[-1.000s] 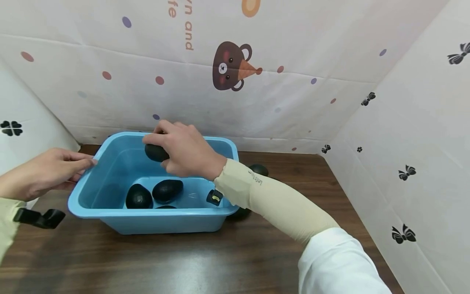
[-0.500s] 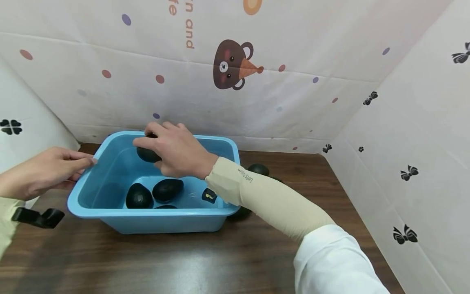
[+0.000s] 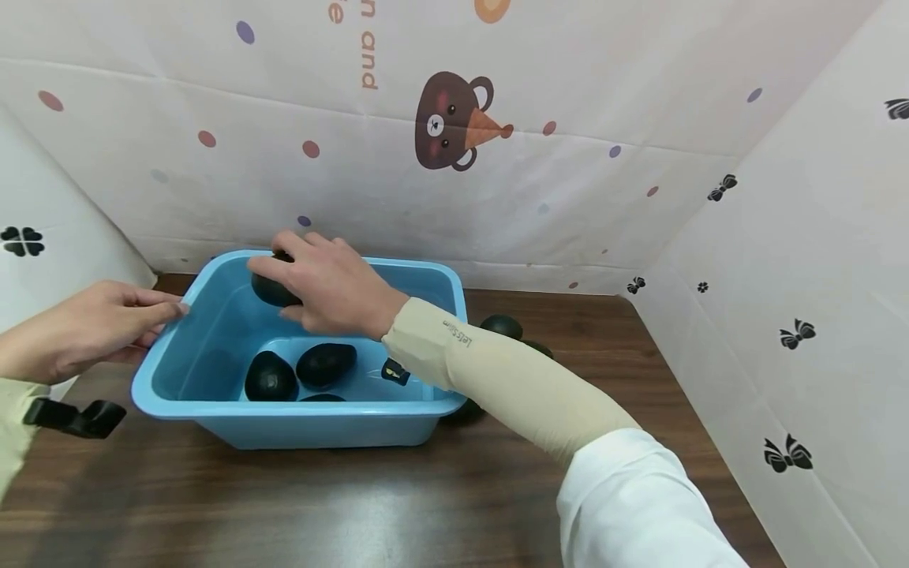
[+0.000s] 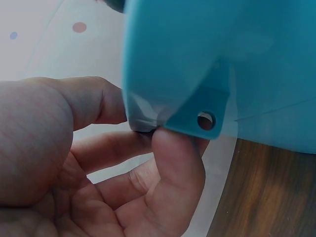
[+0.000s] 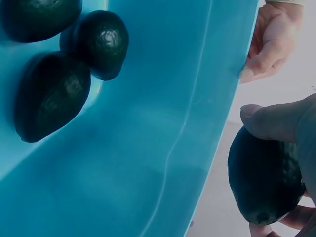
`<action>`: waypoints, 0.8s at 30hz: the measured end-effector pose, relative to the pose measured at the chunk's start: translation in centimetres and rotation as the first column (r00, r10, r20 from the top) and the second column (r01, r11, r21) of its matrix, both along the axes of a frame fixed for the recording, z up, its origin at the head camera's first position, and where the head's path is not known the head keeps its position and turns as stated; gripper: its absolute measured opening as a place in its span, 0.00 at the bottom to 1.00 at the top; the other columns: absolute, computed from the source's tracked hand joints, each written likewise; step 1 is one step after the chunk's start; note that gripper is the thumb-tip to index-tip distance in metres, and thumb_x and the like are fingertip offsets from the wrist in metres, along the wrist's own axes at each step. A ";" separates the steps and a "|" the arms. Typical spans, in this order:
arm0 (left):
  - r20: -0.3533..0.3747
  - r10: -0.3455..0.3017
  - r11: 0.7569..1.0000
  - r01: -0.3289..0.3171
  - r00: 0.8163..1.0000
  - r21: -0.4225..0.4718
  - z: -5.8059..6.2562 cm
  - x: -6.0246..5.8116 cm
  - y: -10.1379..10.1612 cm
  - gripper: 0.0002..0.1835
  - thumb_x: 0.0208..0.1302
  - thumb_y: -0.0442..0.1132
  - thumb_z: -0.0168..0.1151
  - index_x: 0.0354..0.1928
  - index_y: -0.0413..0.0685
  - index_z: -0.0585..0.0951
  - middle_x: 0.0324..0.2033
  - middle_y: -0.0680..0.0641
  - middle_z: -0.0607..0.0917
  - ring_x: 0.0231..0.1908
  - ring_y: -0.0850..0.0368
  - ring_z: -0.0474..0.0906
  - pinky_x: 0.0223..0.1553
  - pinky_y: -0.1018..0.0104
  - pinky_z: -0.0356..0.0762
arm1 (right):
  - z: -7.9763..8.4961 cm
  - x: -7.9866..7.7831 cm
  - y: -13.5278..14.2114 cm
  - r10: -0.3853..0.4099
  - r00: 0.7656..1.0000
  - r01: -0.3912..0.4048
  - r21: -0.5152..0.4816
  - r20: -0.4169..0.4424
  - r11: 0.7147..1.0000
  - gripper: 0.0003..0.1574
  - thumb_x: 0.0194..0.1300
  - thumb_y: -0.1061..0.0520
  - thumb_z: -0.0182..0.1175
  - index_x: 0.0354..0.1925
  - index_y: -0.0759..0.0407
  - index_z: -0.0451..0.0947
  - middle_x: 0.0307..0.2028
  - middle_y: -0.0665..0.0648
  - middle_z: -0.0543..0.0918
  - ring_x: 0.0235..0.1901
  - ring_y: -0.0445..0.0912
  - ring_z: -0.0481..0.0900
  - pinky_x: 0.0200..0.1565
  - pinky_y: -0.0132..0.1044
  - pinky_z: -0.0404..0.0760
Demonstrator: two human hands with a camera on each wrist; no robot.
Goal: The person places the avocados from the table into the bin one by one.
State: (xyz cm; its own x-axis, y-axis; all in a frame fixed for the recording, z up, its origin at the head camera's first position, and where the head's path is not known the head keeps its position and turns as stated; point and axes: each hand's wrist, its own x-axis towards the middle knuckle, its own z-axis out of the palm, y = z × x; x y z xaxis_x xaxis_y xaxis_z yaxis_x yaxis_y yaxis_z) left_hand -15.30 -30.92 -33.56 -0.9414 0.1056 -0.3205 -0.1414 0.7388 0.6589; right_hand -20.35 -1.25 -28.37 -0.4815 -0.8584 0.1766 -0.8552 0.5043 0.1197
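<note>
A dark green avocado [image 3: 272,292] is gripped in my right hand [image 3: 332,285], above the back left part of the blue plastic tub [image 3: 312,431]. In the right wrist view, the thumb lies along one side of this avocado [image 5: 261,173] and fingertips show beneath it. My left hand [image 3: 106,327] pinches the tub's left rim. In the left wrist view, its thumb is against the outer edge and fingers [image 4: 177,163] bend under the lip. Inside the tub lie three avocados, two in plain sight [image 3: 270,377] and one mostly hidden by the front wall.
Beyond the tub's right end, more avocados [image 3: 501,325] lie on the brown wooden table [image 3: 398,505], partly covered by the right forearm. White printed sheets [image 3: 568,213] rise behind the tub and on both sides. A black wrist strap [image 3: 74,420] sits on the left sleeve.
My right hand has carried the avocado leftward over the tub, toward its back left corner. The left hand stays on the rim, and the tub has not moved.
</note>
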 end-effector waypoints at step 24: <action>-0.005 -0.002 1.000 0.002 1.000 0.006 0.2 -0.1 0.1 0.36 0.84 0.51 0.44 0.71 0.20 0.64 0.41 0.36 0.89 0.36 0.52 0.89 0.41 0.45 0.91 | -1.1 -1.2 -1.6 -0.029 0.999 0.030 -0.035 0.041 0.999 0.24 0.80 0.50 0.49 0.69 0.50 0.72 0.58 0.51 0.79 0.51 0.40 0.79 0.56 0.25 0.82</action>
